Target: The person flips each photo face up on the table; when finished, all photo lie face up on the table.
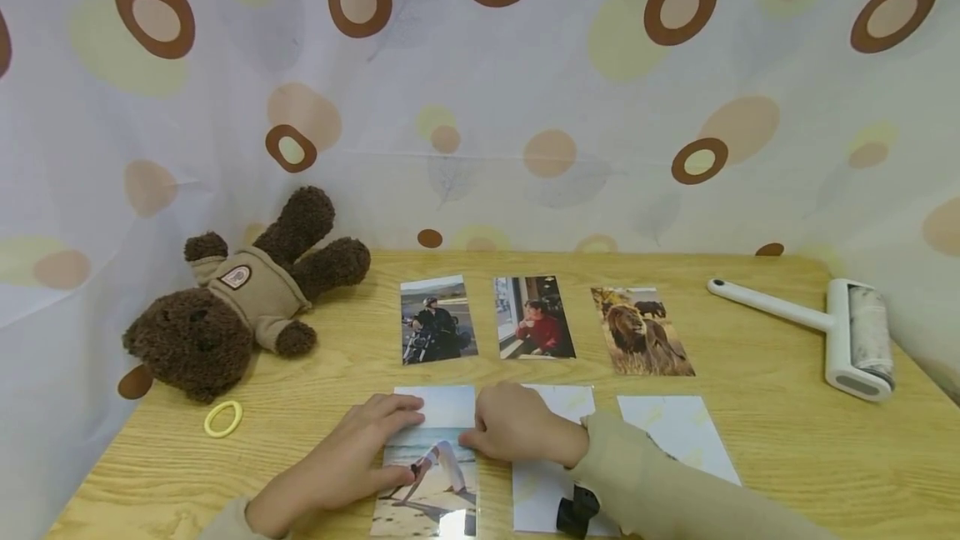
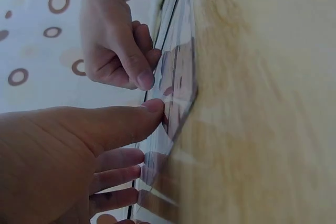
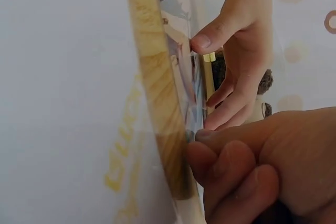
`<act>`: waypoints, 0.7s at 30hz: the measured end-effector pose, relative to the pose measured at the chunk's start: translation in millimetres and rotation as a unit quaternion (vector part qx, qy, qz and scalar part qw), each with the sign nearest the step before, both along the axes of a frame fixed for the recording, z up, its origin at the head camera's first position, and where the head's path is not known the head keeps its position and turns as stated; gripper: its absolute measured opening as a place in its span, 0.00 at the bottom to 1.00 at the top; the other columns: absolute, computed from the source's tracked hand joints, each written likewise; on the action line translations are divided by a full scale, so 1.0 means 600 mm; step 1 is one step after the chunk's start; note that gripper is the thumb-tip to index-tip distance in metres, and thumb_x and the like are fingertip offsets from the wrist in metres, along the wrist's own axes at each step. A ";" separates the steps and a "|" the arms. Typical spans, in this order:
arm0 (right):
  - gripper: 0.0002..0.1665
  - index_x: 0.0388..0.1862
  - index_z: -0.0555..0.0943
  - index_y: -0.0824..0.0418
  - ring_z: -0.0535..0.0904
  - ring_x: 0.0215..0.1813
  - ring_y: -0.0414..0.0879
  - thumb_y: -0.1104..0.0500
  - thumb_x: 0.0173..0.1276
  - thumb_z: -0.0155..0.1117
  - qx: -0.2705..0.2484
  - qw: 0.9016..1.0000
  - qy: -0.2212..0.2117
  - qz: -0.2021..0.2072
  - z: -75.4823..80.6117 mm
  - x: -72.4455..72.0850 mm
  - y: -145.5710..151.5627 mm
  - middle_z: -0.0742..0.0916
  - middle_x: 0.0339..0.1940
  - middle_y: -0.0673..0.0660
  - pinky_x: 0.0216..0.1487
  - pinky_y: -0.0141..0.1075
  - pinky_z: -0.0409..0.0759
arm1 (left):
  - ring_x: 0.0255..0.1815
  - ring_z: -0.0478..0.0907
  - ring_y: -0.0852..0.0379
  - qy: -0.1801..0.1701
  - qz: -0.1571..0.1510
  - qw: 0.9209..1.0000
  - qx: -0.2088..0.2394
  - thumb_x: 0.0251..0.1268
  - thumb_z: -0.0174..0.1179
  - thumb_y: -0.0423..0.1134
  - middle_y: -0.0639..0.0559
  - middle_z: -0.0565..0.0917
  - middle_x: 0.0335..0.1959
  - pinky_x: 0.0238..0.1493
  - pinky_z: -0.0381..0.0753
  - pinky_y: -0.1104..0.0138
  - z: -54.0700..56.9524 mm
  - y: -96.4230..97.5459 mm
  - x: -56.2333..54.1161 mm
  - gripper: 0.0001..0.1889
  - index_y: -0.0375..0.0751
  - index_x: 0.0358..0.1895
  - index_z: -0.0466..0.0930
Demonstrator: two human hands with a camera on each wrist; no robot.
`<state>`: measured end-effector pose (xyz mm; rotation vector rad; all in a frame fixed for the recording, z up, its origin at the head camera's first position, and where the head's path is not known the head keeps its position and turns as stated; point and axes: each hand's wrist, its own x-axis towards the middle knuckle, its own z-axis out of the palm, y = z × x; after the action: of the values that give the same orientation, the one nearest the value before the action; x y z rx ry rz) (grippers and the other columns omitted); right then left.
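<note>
A beach photo [image 1: 431, 486] with a glossy clear cover lies on the wooden table in front of me. My left hand [image 1: 356, 448] rests at its left edge, thumb and fingertips spread over it. In the right wrist view the left hand's thumb [image 3: 207, 38] touches the photo's cover. My right hand [image 1: 517, 423] is at the photo's right edge, fingers curled under. Its thumb and forefinger [image 3: 202, 153] come together at that edge and appear to pinch it. Beside it lie two white sheets with faint yellow print, one [image 1: 525, 515] partly under my right forearm, the other [image 1: 675, 423] farther right.
Behind are photos of a motorcyclist [image 1: 437, 319], a person in red [image 1: 535, 319] and a lion [image 1: 641, 332]. A brown teddy bear [image 1: 258, 294] and a yellow ring [image 1: 223, 419] lie left. A lint roller [image 1: 858, 340] lies right. A patterned curtain [image 1: 480, 90] closes off the back.
</note>
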<state>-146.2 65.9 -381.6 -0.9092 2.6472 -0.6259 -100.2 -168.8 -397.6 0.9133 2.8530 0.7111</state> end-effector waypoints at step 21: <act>0.11 0.32 0.81 0.54 0.61 0.17 0.29 0.57 0.74 0.55 -0.137 0.987 -0.061 0.059 -0.008 0.007 0.139 0.73 0.14 0.40 0.22 0.25 0.64 | 0.66 0.66 0.52 -0.018 -0.037 0.998 0.041 0.67 0.57 0.40 0.52 0.69 0.67 0.60 0.69 0.47 0.006 0.062 0.006 0.12 0.51 0.52 0.77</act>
<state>-142.1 149.5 -386.1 -1.0550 2.4164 -0.9988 -96.5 -131.3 -394.0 1.0005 2.7623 0.8324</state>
